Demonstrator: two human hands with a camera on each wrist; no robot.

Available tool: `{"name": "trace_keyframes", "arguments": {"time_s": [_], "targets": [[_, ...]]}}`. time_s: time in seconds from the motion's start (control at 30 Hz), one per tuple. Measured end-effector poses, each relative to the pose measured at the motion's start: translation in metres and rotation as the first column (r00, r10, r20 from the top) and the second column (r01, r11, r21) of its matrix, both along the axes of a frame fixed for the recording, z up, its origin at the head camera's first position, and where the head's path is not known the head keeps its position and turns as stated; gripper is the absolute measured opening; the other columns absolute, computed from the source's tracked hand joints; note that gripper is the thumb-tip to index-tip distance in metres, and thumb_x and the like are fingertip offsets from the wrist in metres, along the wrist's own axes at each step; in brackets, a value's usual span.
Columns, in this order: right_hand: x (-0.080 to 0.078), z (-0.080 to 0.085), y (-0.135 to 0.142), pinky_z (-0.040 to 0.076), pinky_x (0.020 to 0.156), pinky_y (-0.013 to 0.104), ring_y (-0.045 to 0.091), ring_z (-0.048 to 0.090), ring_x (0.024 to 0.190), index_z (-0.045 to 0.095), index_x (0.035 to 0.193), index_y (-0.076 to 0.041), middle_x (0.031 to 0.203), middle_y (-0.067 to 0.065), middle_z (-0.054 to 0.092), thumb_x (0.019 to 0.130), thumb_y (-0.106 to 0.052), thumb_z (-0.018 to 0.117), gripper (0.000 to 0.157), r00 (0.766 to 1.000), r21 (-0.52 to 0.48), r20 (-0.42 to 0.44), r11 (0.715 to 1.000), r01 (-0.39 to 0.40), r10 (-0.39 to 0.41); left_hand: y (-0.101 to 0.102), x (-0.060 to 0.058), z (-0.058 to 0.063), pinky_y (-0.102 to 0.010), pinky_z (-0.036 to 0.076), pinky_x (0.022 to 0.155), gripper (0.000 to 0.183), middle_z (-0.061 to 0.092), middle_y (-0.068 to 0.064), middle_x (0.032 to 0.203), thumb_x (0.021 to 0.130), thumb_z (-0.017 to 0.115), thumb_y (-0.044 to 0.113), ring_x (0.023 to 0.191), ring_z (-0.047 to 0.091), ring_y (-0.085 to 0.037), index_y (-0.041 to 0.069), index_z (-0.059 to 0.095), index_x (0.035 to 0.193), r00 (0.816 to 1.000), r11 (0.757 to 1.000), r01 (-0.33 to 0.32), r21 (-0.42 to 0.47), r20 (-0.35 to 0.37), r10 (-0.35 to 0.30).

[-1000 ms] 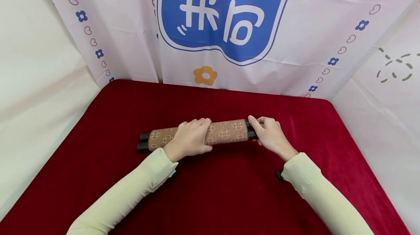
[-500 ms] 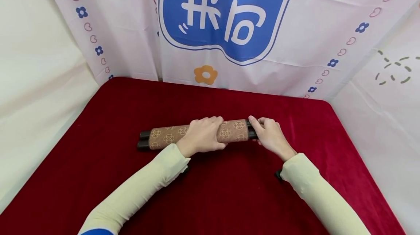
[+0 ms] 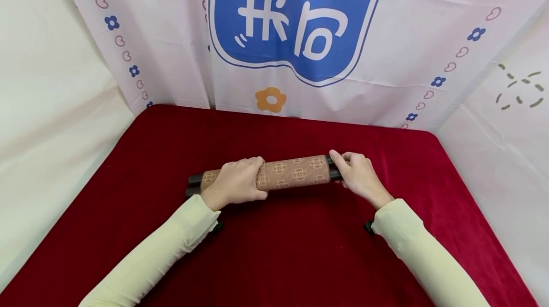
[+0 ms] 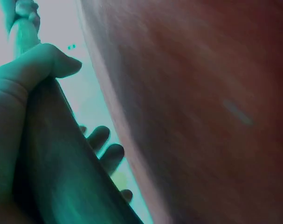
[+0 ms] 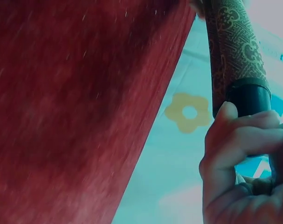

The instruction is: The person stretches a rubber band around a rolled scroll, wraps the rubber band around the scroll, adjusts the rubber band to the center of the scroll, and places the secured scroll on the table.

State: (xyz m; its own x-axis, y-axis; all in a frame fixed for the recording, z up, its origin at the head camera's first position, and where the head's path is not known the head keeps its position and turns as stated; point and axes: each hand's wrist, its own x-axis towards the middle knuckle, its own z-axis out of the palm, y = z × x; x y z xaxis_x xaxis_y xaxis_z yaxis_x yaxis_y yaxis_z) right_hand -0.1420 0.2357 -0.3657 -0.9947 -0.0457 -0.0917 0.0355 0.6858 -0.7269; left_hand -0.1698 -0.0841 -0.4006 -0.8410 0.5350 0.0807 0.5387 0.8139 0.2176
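A rolled scroll [image 3: 296, 173] in brown fabric with gold flower patterns lies across the middle in the head view, paired black rod ends [image 3: 195, 179] showing at its left. My left hand [image 3: 236, 180] grips the roll left of its middle, fingers over the far side and thumb on the near side. In the left wrist view, fingertips [image 4: 112, 156] show past the roll's far edge. At the other end, my right hand [image 3: 360, 173] holds the black rod ends, thumb on top. The right wrist view shows its curled fingers [image 5: 239, 144] around the black end cap [image 5: 251, 98].
Dark red velvet cloth [image 3: 283, 250] covers the table under the scroll. A white curtain [image 3: 171, 68] with a blue emblem [image 3: 296, 64] and an orange flower [image 3: 270, 99] hangs behind the far edge. Pale panels stand at left [image 3: 47, 121] and right [image 3: 493, 145].
My left hand slid right along the scroll, then back left to near its left part. My right hand keeps its hold at the right end. The scroll stays rolled.
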Motion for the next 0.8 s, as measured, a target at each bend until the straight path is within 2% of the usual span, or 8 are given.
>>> {"name": "trace_keyframes", "arguments": {"time_s": [0.17,0.3,0.47,0.6,0.73,0.8], "targets": [[0.001,-0.001,0.004,0.052,0.059,0.032,0.019,0.062,0.057,0.068,0.105,-0.004,0.077,0.012,0.072,0.108,-0.062,0.044,0.063,1.0,-0.011,0.03,1.0,0.001,0.0,-0.008,0.0,0.0,-0.047,0.058,0.078,0.067,0.071,-0.002,0.113,0.075,0.083,0.048,0.097,0.07,-0.022,0.016,0.06,0.13,0.999,1.0,0.03,0.007,0.022,-0.031],[0.001,0.001,0.004,0.052,0.059,0.032,0.02,0.063,0.057,0.068,0.105,-0.005,0.077,0.012,0.072,0.108,-0.06,0.045,0.06,0.999,-0.002,0.033,1.0,-0.002,0.002,-0.012,0.001,0.003,-0.05,0.058,0.084,0.073,0.068,0.0,0.123,0.076,0.083,0.047,0.108,0.068,-0.02,0.017,0.058,0.137,0.996,0.998,0.045,0.043,0.069,-0.048],[0.0,0.001,0.007,0.052,0.058,0.032,0.024,0.065,0.058,0.067,0.107,-0.003,0.073,0.013,0.07,0.11,-0.055,0.044,0.057,1.0,0.014,0.03,1.0,-0.005,0.005,-0.014,-0.001,0.006,-0.049,0.057,0.085,0.072,0.066,0.003,0.124,0.076,0.083,0.044,0.11,0.065,-0.018,0.019,0.059,0.139,0.991,0.994,0.058,0.097,0.118,-0.069],[0.001,-0.002,0.009,0.055,0.058,0.033,0.026,0.068,0.063,0.066,0.122,0.0,0.076,0.014,0.07,0.111,-0.053,0.043,0.059,0.999,0.008,0.042,1.0,-0.014,0.014,-0.011,-0.004,0.008,-0.049,0.057,0.082,0.073,0.067,0.002,0.126,0.076,0.086,0.042,0.109,0.067,-0.02,0.017,0.061,0.14,0.986,0.992,0.048,0.113,0.151,-0.065],[0.004,-0.003,0.01,0.06,0.064,0.034,0.025,0.073,0.072,0.055,0.144,0.003,0.09,0.016,0.076,0.111,-0.05,0.045,0.062,0.997,0.0,0.066,1.0,-0.027,0.027,-0.006,-0.009,0.009,-0.049,0.057,0.08,0.076,0.068,0.001,0.126,0.075,0.089,0.042,0.109,0.068,-0.022,0.017,0.062,0.141,0.983,0.994,0.035,0.107,0.176,-0.053],[0.006,-0.003,0.011,0.062,0.072,0.037,0.027,0.077,0.082,0.049,0.15,0.004,0.103,0.019,0.077,0.111,-0.049,0.047,0.066,0.997,0.013,0.073,0.999,-0.034,0.033,-0.003,-0.014,0.009,-0.05,0.057,0.082,0.077,0.069,0.0,0.127,0.075,0.09,0.042,0.111,0.068,-0.023,0.016,0.061,0.142,0.981,0.995,0.031,0.099,0.187,-0.049]]}}
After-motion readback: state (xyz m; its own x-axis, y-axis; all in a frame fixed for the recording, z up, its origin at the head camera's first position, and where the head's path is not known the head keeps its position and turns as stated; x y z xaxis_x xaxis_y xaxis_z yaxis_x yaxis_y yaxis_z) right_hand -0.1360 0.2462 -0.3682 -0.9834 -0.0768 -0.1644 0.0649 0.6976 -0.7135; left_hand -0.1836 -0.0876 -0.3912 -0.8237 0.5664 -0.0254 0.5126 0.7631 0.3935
